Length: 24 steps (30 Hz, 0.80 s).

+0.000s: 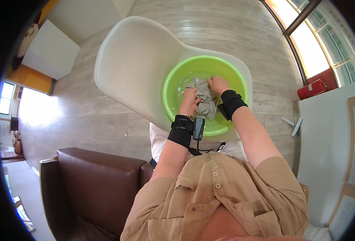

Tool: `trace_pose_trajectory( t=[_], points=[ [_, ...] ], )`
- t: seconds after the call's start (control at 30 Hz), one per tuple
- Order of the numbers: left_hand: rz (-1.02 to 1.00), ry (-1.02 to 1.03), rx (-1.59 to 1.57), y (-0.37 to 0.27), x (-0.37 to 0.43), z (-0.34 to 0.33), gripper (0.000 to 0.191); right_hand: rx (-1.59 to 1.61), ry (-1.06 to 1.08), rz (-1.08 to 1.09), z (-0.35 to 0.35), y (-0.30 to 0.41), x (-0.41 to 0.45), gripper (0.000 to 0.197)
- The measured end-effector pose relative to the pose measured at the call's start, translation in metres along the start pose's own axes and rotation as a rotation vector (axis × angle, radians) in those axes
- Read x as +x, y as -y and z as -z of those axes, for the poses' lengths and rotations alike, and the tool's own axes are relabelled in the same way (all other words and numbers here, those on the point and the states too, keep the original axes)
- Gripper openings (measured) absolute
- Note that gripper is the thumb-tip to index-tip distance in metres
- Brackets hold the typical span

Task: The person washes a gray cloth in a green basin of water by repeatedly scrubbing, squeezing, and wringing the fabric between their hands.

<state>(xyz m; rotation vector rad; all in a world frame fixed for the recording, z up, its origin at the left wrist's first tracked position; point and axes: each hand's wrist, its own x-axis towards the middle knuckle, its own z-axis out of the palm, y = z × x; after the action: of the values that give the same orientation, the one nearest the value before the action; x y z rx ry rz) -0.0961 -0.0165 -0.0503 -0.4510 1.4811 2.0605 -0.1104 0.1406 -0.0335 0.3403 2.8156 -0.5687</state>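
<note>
A round lime-green plastic basin [169, 106] with water in it rests on the seat of a white plastic chair [132, 57]. Wet, crumpled grey cloth [206, 101] lies in the basin. My left hand [190, 101] grips the left side of the cloth, its fingers curled. My right hand [219, 85] is closed on the upper right part of the same cloth. Both wrists wear black straps, and a small dark device sits on the left one. The fingertips are partly hidden in the folds.
A brown leather armchair [102, 180] stands at lower left. At the right are a red cylinder [311, 89] by the window and a grey-white squeegee-like tool [293, 125] near the wall. A white box-shaped unit [51, 49] stands at upper left.
</note>
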Motion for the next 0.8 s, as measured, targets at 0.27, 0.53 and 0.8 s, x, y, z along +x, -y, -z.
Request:
trace_pose_trajectory(
  t=[0.27,0.53,0.8],
  points=[
    [0.129,0.266,-0.418,0.011,-0.003,-0.014,0.039,0.169,0.029,0.274,-0.023,0.015,-0.018,0.031],
    [-0.153,0.217,-0.464,0.007,-0.034,-0.001,0.038,0.537,-0.189,0.488,0.014,0.076,-0.082,0.036],
    [-0.071,0.129,-0.459,0.001,-0.040,-0.004,0.028,0.429,-0.310,0.448,0.016,0.085,-0.105,0.032]
  ],
)
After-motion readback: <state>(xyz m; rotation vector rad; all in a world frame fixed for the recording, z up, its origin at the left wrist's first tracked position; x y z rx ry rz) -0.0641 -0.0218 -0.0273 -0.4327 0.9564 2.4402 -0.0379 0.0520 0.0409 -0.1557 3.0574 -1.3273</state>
